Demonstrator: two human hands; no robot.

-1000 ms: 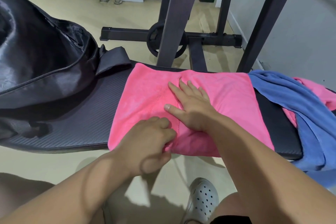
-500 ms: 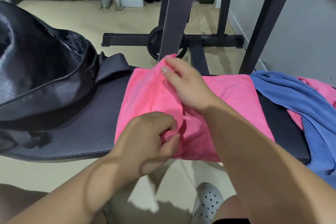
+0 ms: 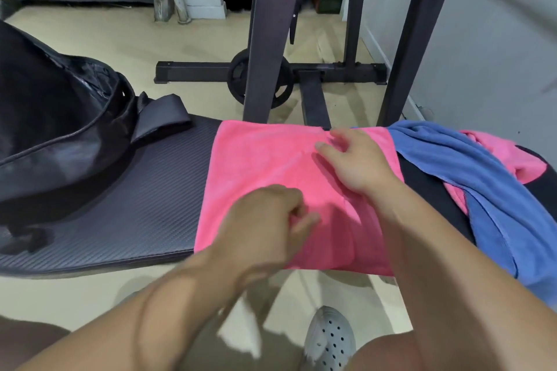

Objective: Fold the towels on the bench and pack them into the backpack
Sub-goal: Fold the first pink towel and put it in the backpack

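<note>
Pink towel (image 3: pixel 259 172) lies folded flat across the middle of the worktop (image 3: pixel 144 190), spanning far edge to near edge and hanging slightly over the near edge; left grip (image 3: pixel 265 220) sits on its near half, fingers curled and thumb pressed in, pinching a bit of the cloth, as far as the blur shows; probably there to keep the near layer from sliding while the fold settles; right grip (image 3: pixel 358 159) rests on the far right part of the same towel, fingers loosely bent, thumb out, grasping nothing, likely laying the top layer down and flattening it; black backpack (image 3: pixel 60 129) sits at the left end of the worktop, mouth open toward the towel, so it's a short carry once folded; blue towel (image 3: pixel 482 178) is heaped at the right end, draped over the near edge, on top of a second pink towel (image 3: pixel 506 156), both unfolded and waiting; my guess is one more fold or a smoothing pass before packing; nothing visible in the bag yet; risk is the overhanging near edge slipping off.
</note>
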